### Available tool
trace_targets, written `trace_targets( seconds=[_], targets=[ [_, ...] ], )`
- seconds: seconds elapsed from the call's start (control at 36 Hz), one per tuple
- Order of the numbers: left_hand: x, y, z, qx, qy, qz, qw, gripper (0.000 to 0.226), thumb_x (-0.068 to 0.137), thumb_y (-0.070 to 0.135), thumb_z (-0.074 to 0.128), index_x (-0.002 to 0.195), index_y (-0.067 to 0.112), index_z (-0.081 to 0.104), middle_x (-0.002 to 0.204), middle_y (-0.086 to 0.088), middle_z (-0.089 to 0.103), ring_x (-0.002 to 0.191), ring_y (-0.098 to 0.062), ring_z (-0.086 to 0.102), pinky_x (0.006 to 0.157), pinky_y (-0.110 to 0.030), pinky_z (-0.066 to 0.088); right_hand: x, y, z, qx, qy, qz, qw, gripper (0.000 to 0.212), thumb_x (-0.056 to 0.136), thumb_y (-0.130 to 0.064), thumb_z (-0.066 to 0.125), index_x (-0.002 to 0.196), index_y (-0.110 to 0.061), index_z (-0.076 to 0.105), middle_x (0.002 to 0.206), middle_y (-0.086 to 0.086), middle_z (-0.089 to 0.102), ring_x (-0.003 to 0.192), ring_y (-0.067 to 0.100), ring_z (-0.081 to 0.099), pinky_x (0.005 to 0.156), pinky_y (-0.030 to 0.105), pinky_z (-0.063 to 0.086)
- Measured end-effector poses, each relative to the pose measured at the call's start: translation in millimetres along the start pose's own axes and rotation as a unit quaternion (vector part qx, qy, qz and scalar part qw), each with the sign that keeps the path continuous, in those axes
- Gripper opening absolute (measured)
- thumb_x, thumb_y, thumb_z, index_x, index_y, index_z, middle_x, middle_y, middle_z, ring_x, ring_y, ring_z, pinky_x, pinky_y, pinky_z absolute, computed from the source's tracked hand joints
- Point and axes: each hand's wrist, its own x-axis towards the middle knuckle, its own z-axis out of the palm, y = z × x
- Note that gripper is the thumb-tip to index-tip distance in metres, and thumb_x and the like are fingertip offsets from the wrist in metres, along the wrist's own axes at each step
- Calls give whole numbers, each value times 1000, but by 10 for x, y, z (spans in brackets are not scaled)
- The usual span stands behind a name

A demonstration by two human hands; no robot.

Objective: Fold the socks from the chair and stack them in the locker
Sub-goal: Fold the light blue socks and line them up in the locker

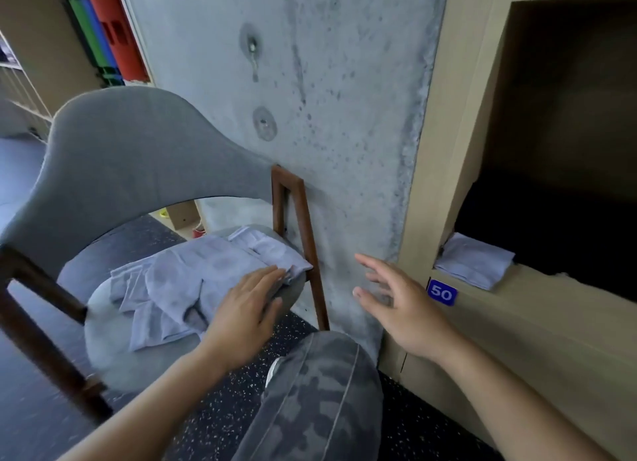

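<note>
A loose pile of pale lilac socks lies on the round grey seat of the chair. My left hand rests flat on the right edge of the pile, its fingertips touching a sock at the seat's rim. My right hand hovers in the air between the chair and the locker, fingers spread and holding nothing. One folded sock sits on the front ledge of the open locker, which is dark inside.
A concrete pillar stands between the chair and the beige locker wall. A blue tag marked 50 sits below the locker opening. My knee in camouflage trousers is at the bottom centre. The chair's wooden arm frame is near the pillar.
</note>
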Motion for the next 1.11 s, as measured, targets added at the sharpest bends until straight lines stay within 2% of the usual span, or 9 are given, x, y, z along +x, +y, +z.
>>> trace_targets(
  seconds=[0.08, 0.28, 0.44, 0.61, 0.67, 0.72, 0.83, 1.0, 1.11],
  targets=[
    [-164, -242, -25, 20, 7, -26, 999, 61, 97, 49, 35, 146, 18, 53, 151, 0, 52, 141, -22, 45, 114, -41, 38, 48, -59, 72, 4, -15, -1, 1000, 53, 99, -49, 59, 146, -59, 36, 137, -22, 43, 129, 1, 44, 108, 26, 38],
    [-456, -652, -46, 77, -13, -69, 995, 65, 94, 52, 30, 144, 19, 56, 149, -1, 54, 140, -25, 47, 115, -44, 36, 115, -167, 262, 5, -46, -22, 999, 53, 99, -48, 58, 147, -55, 36, 136, -22, 44, 130, -3, 42, 112, 25, 36],
    [-612, -795, -17, 129, -35, -58, 989, 55, 97, 47, 30, 139, 28, 60, 147, 4, 56, 139, -22, 49, 114, -44, 37, 66, -197, 370, -6, -85, -27, 996, 54, 99, -48, 57, 147, -55, 33, 137, -29, 36, 128, -7, 38, 109, 21, 34],
    [-565, -739, 23, 182, -59, -41, 981, 53, 99, 43, 28, 143, 31, 54, 160, -1, 42, 147, -27, 41, 116, -48, 36, 21, -150, 326, -9, -75, -23, 997, 53, 99, -48, 58, 146, -55, 36, 142, -23, 43, 129, -7, 41, 106, 17, 33],
    [-534, -715, 61, 191, -69, -36, 978, 54, 98, 42, 28, 143, 29, 56, 162, -3, 40, 146, -29, 42, 114, -50, 39, 14, -118, 295, -10, -63, -20, 998, 54, 98, -49, 59, 147, -55, 37, 144, -19, 45, 133, -3, 43, 110, 22, 36],
    [-498, -697, 98, 193, -76, -33, 978, 57, 97, 44, 26, 144, 27, 56, 164, 0, 35, 149, -28, 39, 114, -51, 37, -1, -101, 258, -11, -55, -9, 998, 55, 98, -50, 59, 148, -56, 36, 140, -20, 45, 132, 1, 43, 111, 27, 38],
    [-404, -626, 115, 179, -68, -35, 981, 65, 96, 49, 20, 149, 26, 50, 166, 5, 30, 152, -22, 32, 120, -45, 29, -53, -90, 167, -11, -38, -4, 999, 52, 99, -48, 59, 144, -60, 34, 136, -24, 42, 129, -2, 43, 106, 22, 37],
    [-227, -460, 31, 138, -13, -24, 990, 61, 96, 45, 31, 143, 16, 58, 156, -4, 49, 137, -27, 53, 110, -49, 43, -193, -50, 16, -2, -13, 0, 1000, 47, 99, -43, 60, 130, -68, 33, 130, -33, 41, 120, -17, 42, 107, 17, 36],
    [-34, -239, -83, 94, 21, 3, 995, 61, 97, 45, 31, 146, 19, 54, 154, -3, 50, 137, -25, 51, 110, -46, 41, -310, 32, -108, -4, 6, 19, 1000, 50, 99, -47, 60, 140, -63, 37, 140, -23, 46, 129, -4, 46, 105, 20, 38]
  ],
)
